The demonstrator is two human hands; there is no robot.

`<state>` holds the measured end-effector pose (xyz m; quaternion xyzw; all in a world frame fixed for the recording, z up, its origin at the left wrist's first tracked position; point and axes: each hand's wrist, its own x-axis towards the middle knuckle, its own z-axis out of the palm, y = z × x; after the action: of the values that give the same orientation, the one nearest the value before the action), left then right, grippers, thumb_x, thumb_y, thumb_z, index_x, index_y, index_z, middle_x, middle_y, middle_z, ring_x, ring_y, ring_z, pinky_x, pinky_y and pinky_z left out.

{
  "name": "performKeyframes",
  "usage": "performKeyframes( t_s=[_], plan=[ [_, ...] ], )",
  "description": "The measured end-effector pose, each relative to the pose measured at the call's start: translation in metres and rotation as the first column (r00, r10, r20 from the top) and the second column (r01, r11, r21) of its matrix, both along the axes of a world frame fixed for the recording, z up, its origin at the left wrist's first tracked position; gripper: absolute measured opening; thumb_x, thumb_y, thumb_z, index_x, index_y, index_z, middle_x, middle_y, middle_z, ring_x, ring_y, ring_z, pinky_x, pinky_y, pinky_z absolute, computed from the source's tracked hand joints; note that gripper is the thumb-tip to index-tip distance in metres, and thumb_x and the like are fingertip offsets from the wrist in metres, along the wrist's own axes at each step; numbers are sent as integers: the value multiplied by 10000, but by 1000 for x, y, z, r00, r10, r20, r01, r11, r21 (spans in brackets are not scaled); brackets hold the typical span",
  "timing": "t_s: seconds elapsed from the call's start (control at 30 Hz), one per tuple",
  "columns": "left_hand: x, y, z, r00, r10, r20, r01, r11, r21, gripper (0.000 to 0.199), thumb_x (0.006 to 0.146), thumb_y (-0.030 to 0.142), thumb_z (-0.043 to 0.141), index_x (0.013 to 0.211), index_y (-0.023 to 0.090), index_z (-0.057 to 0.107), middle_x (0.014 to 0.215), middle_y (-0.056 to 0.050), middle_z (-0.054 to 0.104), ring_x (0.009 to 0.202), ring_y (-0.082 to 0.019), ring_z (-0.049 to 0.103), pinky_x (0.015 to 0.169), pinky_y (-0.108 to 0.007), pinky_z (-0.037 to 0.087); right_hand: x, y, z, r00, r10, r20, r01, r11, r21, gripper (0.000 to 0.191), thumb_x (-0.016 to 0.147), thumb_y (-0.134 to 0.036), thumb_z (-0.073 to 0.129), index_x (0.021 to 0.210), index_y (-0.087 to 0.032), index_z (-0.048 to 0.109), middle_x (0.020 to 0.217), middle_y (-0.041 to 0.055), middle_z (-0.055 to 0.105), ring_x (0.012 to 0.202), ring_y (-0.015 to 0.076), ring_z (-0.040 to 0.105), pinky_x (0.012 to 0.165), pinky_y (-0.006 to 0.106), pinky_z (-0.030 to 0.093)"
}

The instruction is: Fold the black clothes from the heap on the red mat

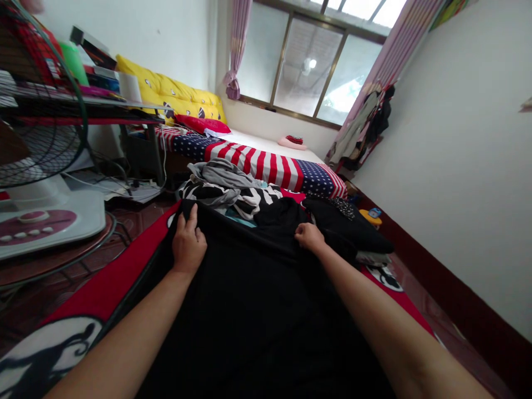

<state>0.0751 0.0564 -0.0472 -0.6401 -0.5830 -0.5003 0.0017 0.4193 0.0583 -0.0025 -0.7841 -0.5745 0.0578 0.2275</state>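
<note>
Your left hand (189, 244) is curled over the upper edge of the black garment (249, 316), its fingers bent down and gathering the cloth. Your right hand (310, 237) pinches the same garment further along that edge, its fingertips (300, 231) pressed together and turned inward toward your left hand. Both forearms reach forward from the bottom corners of your view and angle in toward each other, with the hands well apart.

The garment spreads out toward you across a red blanket with a black-and-white cartoon print (106, 291). Just past its far edge lies a heap of other clothes: a grey garment (218, 174), a black-and-white striped garment (253, 202), and a dark bundle (349, 227) to the right.

Beyond them is a bed with flag-patterned bedding (257, 166), a red pillow (203, 124) and a yellow cushion (166, 88). To your left stand an electric fan (41, 133) and a bench (137, 106) stacked with books. Clothes (361, 127) hang by the curtained window (307, 66).
</note>
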Motion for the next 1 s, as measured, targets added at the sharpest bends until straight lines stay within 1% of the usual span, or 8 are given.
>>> performKeyframes(
  t_s=[0.07, 0.17, 0.27, 0.37, 0.57, 0.7, 0.8, 1.0],
  plan=[
    [-1, 0, 0, 1000, -4, 5, 4, 1000, 5, 592, 892, 117, 406, 1482, 113, 353, 1471, -218, 385, 1388, -335, 381, 1137, -434, 363, 0, 10, 5, 999, -38, -35, 40, 997, 70, 94, 725, -128, 583, 689, -164, 662, 581, 30, 683, 573, 164, 665, 601, 232, 480],
    [0, 1, -1, 1000, -4, 19, 4, 1000, 10, 598, 886, 116, 420, 1480, 103, 355, 1474, -221, 380, 1390, -336, 376, 1147, -433, 351, -1, 23, 11, 991, -95, -92, 113, 969, 219, 212, 828, -163, 440, 858, -139, 649, 676, 50, 720, 558, 133, 670, 572, 201, 480],
    [0, 4, -2, 1000, 3, 23, -3, 1000, 4, 612, 877, 116, 432, 1482, 90, 347, 1485, -233, 358, 1389, -351, 370, 1142, -445, 358, -7, 32, 10, 983, -139, -115, 171, 922, 347, 262, 873, -186, 382, 993, -119, 605, 816, 95, 741, 650, 148, 699, 614, 211, 494],
    [0, 7, -2, 999, 35, 19, -34, 999, -25, 635, 859, 105, 436, 1486, 92, 337, 1469, -235, 372, 1375, -365, 387, 1120, -462, 384, -14, 38, -1, 979, -179, -99, 204, 891, 405, 237, 874, -200, 406, 982, -119, 600, 865, 126, 734, 786, 195, 702, 715, 252, 494],
    [-8, 17, -8, 993, 119, 5, -117, 988, -103, 640, 803, 66, 436, 1442, 41, 401, 1361, -239, 473, 1294, -361, 479, 1101, -469, 405, -27, 44, -37, 990, -143, -17, 140, 933, 331, 227, 856, -161, 451, 1005, -136, 620, 868, 112, 710, 824, 235, 666, 761, 309, 464],
    [-19, 26, -15, 992, 123, -28, -126, 980, -155, 586, 823, 105, 419, 1404, 35, 457, 1349, -228, 491, 1264, -340, 511, 1096, -450, 417, -31, 44, -49, 998, -21, 63, 3, 962, 272, 299, 878, -207, 471, 1149, -157, 586, 1058, 111, 668, 982, 228, 617, 847, 308, 454],
    [-35, 37, -15, 990, 80, -118, -104, 972, -209, 552, 839, 129, 388, 1372, 41, 502, 1311, -204, 537, 1178, -302, 580, 1048, -398, 461, -31, 42, -49, 990, 58, 128, -85, 971, 221, 365, 896, -306, 488, 1223, -170, 576, 1183, 125, 609, 1123, 259, 539, 959, 346, 420],
    [-78, 62, -3, 941, -95, -326, 9, 967, -256, 521, 838, 92, 353, 1281, 174, 614, 1120, -66, 642, 1042, -228, 621, 969, -345, 479, -33, 30, -52, 957, 214, 196, -231, 971, 69, 594, 909, -414, 478, 1428, -133, 405, 1411, 151, 473, 1302, 269, 424, 1085, 372, 340]
  ],
)
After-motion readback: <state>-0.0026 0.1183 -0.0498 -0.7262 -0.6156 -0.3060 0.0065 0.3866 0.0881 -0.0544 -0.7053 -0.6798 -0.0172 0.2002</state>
